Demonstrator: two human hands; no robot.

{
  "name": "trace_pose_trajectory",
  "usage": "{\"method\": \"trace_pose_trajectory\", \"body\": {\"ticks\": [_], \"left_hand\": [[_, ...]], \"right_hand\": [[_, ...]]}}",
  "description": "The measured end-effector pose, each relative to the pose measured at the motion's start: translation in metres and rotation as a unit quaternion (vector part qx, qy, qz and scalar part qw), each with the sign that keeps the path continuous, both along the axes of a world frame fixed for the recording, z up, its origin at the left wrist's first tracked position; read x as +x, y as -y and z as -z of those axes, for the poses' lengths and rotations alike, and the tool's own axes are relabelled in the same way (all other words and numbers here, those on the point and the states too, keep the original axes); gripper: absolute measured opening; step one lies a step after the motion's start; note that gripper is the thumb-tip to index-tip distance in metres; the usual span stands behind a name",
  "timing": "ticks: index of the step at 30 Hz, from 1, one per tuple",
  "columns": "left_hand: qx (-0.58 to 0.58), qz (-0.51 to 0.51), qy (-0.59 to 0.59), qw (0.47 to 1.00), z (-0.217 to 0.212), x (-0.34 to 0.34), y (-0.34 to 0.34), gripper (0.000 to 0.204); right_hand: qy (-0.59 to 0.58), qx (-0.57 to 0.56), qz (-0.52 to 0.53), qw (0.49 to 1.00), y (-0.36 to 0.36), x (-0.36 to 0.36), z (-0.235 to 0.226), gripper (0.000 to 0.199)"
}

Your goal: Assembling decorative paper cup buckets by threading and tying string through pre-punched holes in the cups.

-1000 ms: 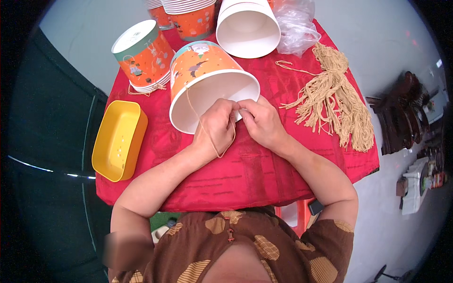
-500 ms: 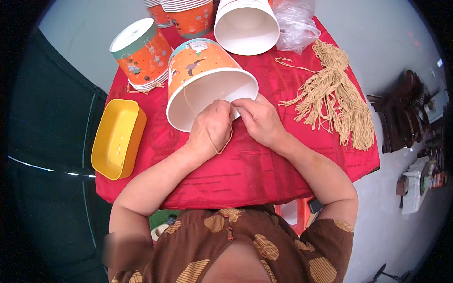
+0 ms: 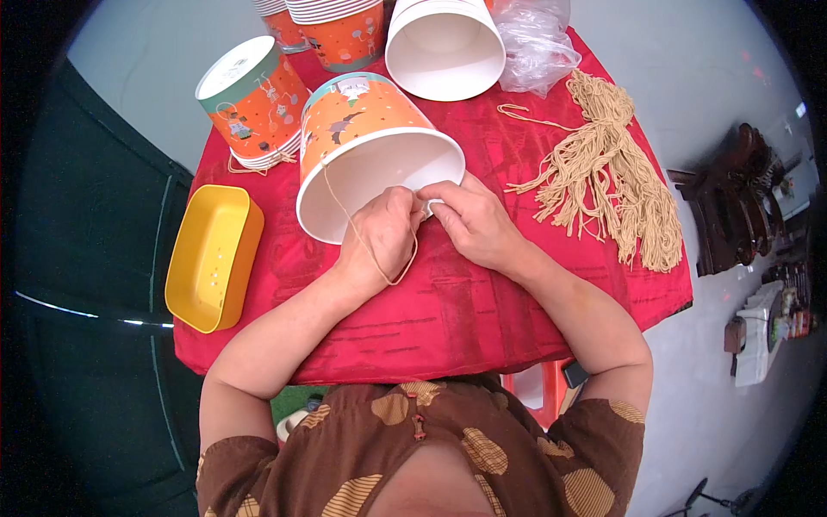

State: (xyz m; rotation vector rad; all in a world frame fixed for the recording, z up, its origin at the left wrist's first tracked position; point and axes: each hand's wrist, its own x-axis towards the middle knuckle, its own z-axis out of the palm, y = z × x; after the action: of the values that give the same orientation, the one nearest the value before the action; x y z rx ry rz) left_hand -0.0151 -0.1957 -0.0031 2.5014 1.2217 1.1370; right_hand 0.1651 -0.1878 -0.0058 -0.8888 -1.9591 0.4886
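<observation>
An orange paper bucket (image 3: 349, 122) with a green base band lies tipped on its side, its white mouth turned toward me. A tan cord (image 3: 337, 195) runs from the left part of its rim, over my left hand, and loops back to my fingers. At the near right rim, my left hand (image 3: 381, 234) is closed, fingertips pinched on the cord. My right hand (image 3: 476, 226) meets it there, thumb and forefinger closed at the rim. The cord's end and exactly what the right fingertips grip are hidden between the fingers.
A yellow tub (image 3: 239, 274) with small white bits stands left. Upside-down buckets (image 3: 258, 108) with cord at their rims are behind it. More stacked buckets (image 3: 345, 36), a white-mouthed stack (image 3: 448, 53) and a plastic bag (image 3: 536, 52) stand at the back. A tan cord bundle (image 3: 616, 164) lies right.
The bucket and both hands sit very slightly farther left in the picture, as do the things around them. My fingers have shifted a little at the rim, where they stay together.
</observation>
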Motion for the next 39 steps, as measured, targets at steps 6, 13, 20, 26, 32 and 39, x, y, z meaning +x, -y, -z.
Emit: {"method": "trace_pose_trajectory", "body": {"ticks": [6,13,20,26,32,39], "left_hand": [[0.0,-0.001,-0.009,1.0,-0.003,-0.001,0.002,0.016],[-0.016,-0.002,-0.002,1.0,-0.004,-0.003,0.003,0.017],[-0.098,-0.003,0.068,0.993,-0.01,-0.007,0.008,0.013],[-0.068,-0.004,0.077,0.995,-0.006,-0.008,0.007,0.012],[-0.092,-0.017,0.082,0.992,-0.012,-0.005,0.009,0.01],[-0.095,-0.026,0.077,0.992,-0.012,-0.004,0.009,0.012]], "right_hand": [[0.015,-0.014,-0.002,1.0,0.001,0.001,-0.002,0.012],[0.021,-0.024,0.0,1.0,0.002,0.002,-0.003,0.01],[0.022,-0.044,-0.018,0.999,0.005,0.001,-0.005,0.009],[0.028,0.006,-0.025,0.999,0.006,-0.001,-0.004,0.009],[0.057,0.026,-0.022,0.998,0.006,0.0,-0.003,0.009],[0.078,0.027,-0.03,0.996,0.008,0.0,-0.007,0.01]]}}
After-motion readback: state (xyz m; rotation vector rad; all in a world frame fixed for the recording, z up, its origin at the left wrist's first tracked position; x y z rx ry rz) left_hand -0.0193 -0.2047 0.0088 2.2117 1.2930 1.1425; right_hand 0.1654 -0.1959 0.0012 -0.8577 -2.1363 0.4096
